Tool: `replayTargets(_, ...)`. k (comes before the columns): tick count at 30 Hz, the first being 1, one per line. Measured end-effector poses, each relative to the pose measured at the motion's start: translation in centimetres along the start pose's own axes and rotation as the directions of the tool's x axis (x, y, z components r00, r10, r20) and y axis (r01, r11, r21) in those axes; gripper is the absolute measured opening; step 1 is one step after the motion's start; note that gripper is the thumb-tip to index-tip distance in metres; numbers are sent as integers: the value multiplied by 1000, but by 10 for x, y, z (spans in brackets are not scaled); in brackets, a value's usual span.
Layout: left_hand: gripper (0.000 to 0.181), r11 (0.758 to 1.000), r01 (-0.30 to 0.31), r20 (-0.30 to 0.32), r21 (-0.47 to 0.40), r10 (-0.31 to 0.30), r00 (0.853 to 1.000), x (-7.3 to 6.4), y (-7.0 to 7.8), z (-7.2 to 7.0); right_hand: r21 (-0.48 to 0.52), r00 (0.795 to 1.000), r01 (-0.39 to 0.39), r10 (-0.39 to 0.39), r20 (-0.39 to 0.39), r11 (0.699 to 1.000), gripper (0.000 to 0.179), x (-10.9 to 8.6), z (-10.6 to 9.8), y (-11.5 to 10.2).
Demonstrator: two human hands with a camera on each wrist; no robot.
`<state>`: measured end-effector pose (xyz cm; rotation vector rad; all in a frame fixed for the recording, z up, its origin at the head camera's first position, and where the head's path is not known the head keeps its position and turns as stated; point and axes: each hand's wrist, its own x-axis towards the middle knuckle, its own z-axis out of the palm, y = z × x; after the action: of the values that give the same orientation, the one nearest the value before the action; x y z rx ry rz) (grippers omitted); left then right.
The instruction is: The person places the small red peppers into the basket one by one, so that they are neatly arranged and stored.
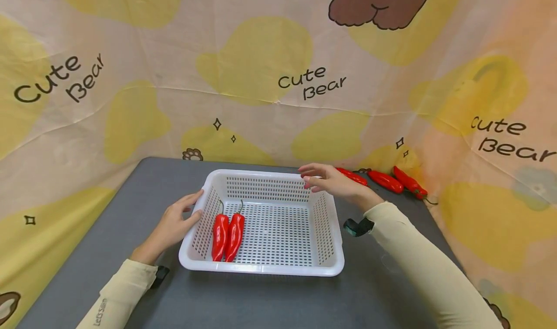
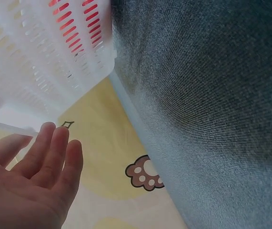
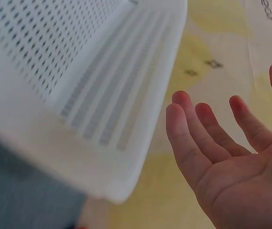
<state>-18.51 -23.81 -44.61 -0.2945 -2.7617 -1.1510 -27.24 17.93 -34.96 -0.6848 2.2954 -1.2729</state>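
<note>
A white perforated plastic basket [image 1: 278, 269] stands on the grey table. Two red chili peppers, one pepper [image 1: 220, 237] beside the other pepper [image 1: 235, 236], lie along its left side with stems pointing to the back. My left hand [image 1: 174, 222] rests against the basket's left rim with its fingers extended; in the left wrist view, fingertips [image 2: 45, 131] meet the rim. Over the back right corner of the basket hovers my right hand [image 1: 335, 181], fingers spread and loosely bent, holding nothing. The right wrist view shows its palm apart from the basket wall [image 3: 140, 95].
Beyond the basket at the back right lie more red peppers: one pepper [image 1: 353, 176] partly behind my right hand, a second pepper [image 1: 386, 181], and a third pepper [image 1: 409, 181] near the table edge. A patterned cloth [image 1: 261, 63] hangs behind and beside the grey table [image 1: 217, 300].
</note>
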Motion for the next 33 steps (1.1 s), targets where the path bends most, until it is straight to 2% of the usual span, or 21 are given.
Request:
replayTargets(8,57,1000,-1,-2,6,1,1000,0,-2,2,25,994,-42,45,-104,999,50,-20,-29,29)
replayTargets(13,56,1000,-12,-9,7,12,1000,1,-2,4,103,985,-85,99,-139,991,53,-29,-47,51)
replayTargets(18,56,1000,-23,-17,7,23,1000,1,-2,4,193,978,-134,162,-135,972,60,-37,-62,71)
replayTargets(22,56,1000,-11,-18,5,11,1000,1,-3,3,203,968,-190,217,-123,961,67,-42,-70,91)
replayTargets(27,57,1000,4,-17,3,-4,1000,1,-4,3,195,931,-298,330,-155,934,68,-45,-76,125)
replayTargets(33,57,1000,10,-15,-5,-11,1000,1,-4,2,200,866,-404,443,-232,893,71,-44,-74,150)
